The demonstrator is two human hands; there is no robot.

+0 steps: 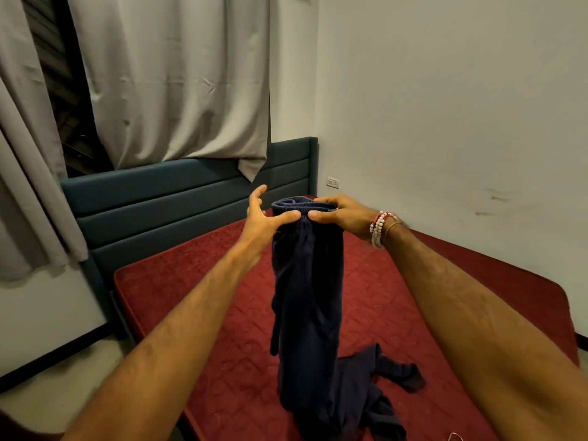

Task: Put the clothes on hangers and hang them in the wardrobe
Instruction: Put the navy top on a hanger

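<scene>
Nearest, at the bottom edge on the red quilted mattress (222, 281): a crumpled navy garment (391, 377), spread out flat to the right, touching the foot of the hanging cloth. Just beside it, in the bottom right corner, a thin pale loop, too little in view to name.

Held up above that, between two outstretched bare forearms: navy trousers (305, 281), hanging straight down from the waistband, legs folded together, lower end reaching the mattress.

At the waistband, left hand (264, 218): mostly spread, thumb laid straight along the front of the band, fingers splayed and raised behind it, not closed around the cloth. Right hand (340, 214): pinching the other end of the band, thumb in front, fingers curled over the top edge. On that wrist, red and white bead bracelets (380, 229) and a thin gold bangle.

Beyond the hands: a teal padded headboard (175, 198) along the mattress head. Above it, grey curtains (175, 90), parted at the left over a dark gap, one corner drooping onto the headboard top. To the right, a white wall (445, 106) with a small wall socket (333, 183) near the headboard's end.
</scene>
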